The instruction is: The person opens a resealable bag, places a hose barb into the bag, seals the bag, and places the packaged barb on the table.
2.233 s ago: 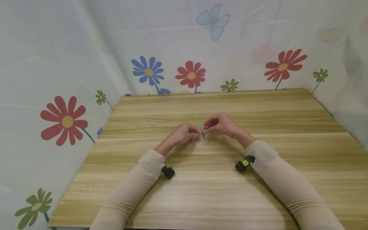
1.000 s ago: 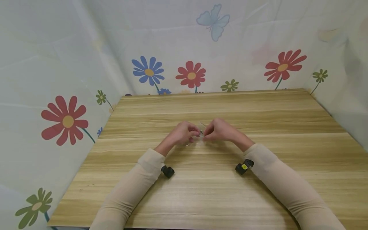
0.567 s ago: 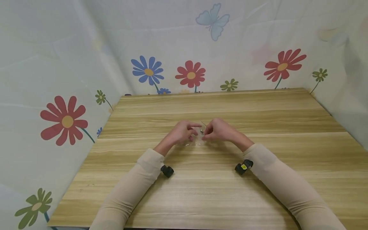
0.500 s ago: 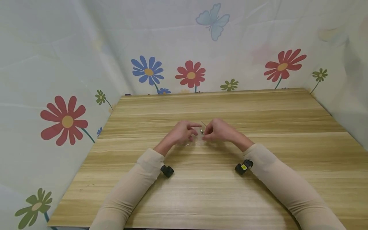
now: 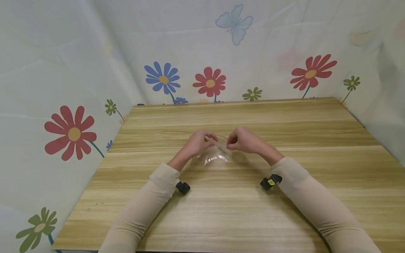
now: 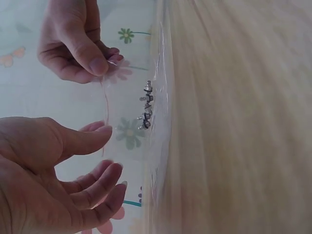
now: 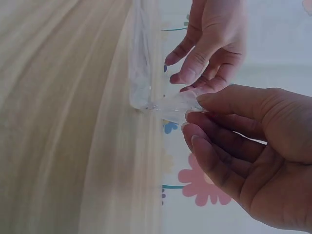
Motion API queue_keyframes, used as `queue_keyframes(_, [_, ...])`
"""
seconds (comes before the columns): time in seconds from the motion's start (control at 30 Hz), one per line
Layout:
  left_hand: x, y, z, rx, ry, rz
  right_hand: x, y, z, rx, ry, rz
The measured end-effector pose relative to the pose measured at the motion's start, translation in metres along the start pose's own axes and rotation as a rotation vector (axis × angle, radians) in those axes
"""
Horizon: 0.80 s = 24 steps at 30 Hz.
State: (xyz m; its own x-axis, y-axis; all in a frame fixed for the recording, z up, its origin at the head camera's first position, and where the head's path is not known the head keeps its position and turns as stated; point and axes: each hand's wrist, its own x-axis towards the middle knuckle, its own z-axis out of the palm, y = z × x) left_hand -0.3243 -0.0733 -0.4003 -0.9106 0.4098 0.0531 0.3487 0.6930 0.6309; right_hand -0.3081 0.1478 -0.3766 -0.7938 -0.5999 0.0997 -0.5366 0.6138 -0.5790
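A clear plastic zip bag (image 5: 216,159) stands upright between my hands, its bottom close over the table. Several small metal screw-like pieces (image 6: 147,100) with dark rings sit low inside it, seen best in the left wrist view. My left hand (image 5: 198,142) holds the left side of the bag's mouth between thumb and index finger, by the thin red seal line (image 6: 105,100); its other fingers are spread loosely. With thumb and fingertips, my right hand (image 5: 244,140) pinches the opposite edge of the mouth. In the head view the mouth bows into an arch.
The wood-grain table (image 5: 202,211) reaches back to a pale fabric backdrop (image 5: 269,45) printed with flowers and a butterfly. Similar fabric hangs at the left and right sides. Each sleeve carries a black wrist camera, left (image 5: 183,188) and right (image 5: 271,182).
The bag hung narrow with its metal pieces visible between the hands; now it is spread wider. My right hand has shifted slightly right. The left index finger, stretched out before, is bent in at the mouth.
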Motion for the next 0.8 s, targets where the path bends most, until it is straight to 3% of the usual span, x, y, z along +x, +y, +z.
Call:
queue_keyframes(0.13, [0.0, -0.001, -0.001, 0.0, 0.023, 0.023, -0.001, 0.002, -0.004, 0.008, 0.005, -0.02])
queue_keyframes(0.4, [-0.002, 0.005, -0.009, -0.022, 0.004, 0.029, -0.008, 0.002, -0.018, -0.002, 0.056, 0.009])
queue_keyframes(0.8, [-0.019, 0.03, -0.033, -0.083, 0.053, 0.071, -0.02, -0.013, -0.04, 0.039, 0.123, 0.063])
